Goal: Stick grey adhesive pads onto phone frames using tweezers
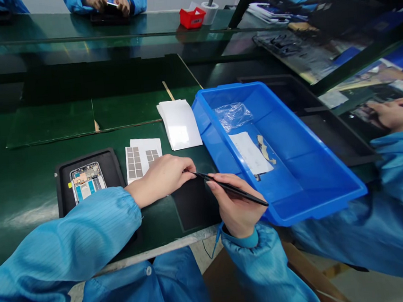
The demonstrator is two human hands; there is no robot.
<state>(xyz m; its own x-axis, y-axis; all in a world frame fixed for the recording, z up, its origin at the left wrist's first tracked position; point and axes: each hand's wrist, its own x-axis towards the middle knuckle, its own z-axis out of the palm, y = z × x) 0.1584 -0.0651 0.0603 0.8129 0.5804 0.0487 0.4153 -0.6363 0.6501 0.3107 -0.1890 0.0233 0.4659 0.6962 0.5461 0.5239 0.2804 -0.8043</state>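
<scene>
My right hand (238, 203) holds black tweezers (239, 191), their tips pointing left at my other hand. Thumb and forefinger of my left hand (166, 175) are pinched together at those tips; whatever lies between them is too small to make out. Below both hands is a dark mat (196, 206) at the table edge. Under and beyond my left wrist lie white sheets with grey square stickers (133, 162). Further left, an opened phone (87, 181) with bare inner parts rests on a black tray (112, 166), partly covered by my sleeve.
A blue bin (309, 159) with a plastic bag (234, 116) and paper stands at right. White cards (181, 124) are stacked beside it. A co-worker's hand (399, 115) is at far right; another person (107, 1) works across the table, near a red box (192, 18).
</scene>
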